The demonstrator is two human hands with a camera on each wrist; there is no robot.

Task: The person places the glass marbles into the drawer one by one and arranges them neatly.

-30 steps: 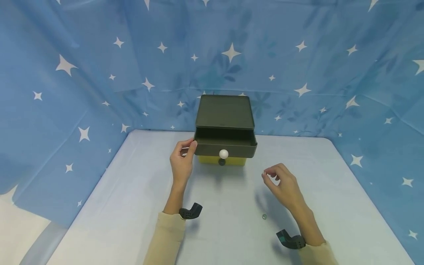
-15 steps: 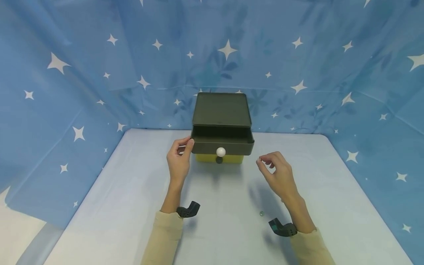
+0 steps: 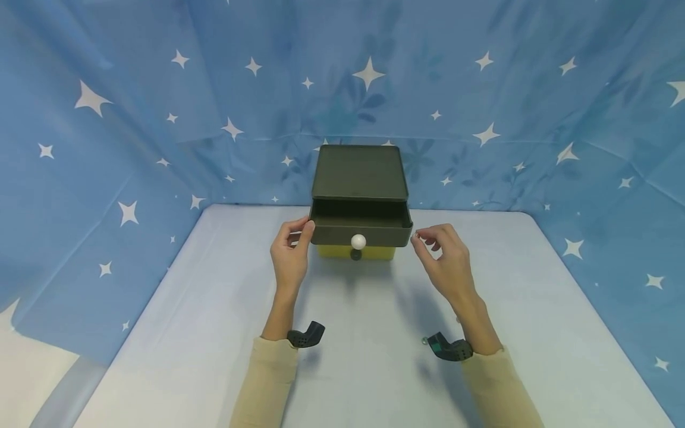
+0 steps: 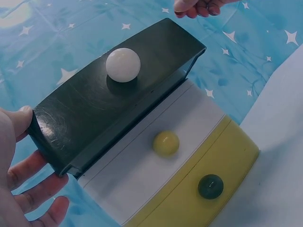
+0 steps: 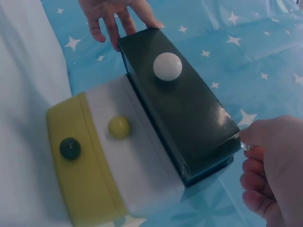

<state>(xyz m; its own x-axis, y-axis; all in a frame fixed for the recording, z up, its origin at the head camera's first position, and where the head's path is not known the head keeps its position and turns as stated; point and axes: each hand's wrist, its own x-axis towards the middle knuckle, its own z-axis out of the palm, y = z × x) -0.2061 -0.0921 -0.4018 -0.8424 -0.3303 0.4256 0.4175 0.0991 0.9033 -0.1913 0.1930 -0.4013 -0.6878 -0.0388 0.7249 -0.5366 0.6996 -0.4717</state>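
A small chest of drawers [image 3: 358,172] stands at the back of the table, its dark green top drawer [image 3: 332,236] pulled out. That drawer has a white round knob [image 4: 123,65]. My left hand [image 3: 291,255] pinches the drawer's left front corner between thumb and fingers. By the right front corner, my right hand [image 3: 446,261] pinches a tiny shiny clear piece [image 5: 245,146] between thumb and forefinger; most of it is hidden by the fingertips. Below the top drawer, the white drawer [image 5: 147,156] with a yellow knob [image 5: 119,127] and the yellow drawer [image 5: 90,175] are shut.
A small greenish glass-like piece [image 3: 424,340] lies on the white table [image 3: 353,368] beside the right wrist's camera. Another tiny piece [image 3: 458,320] shows next to the right forearm. A blue star-patterned curtain [image 3: 257,107] closes off the back and sides.
My right hand has moved forward and left, up to the drawer's right front corner, with the tiny piece in its fingertips. The left hand keeps its grip on the left corner.
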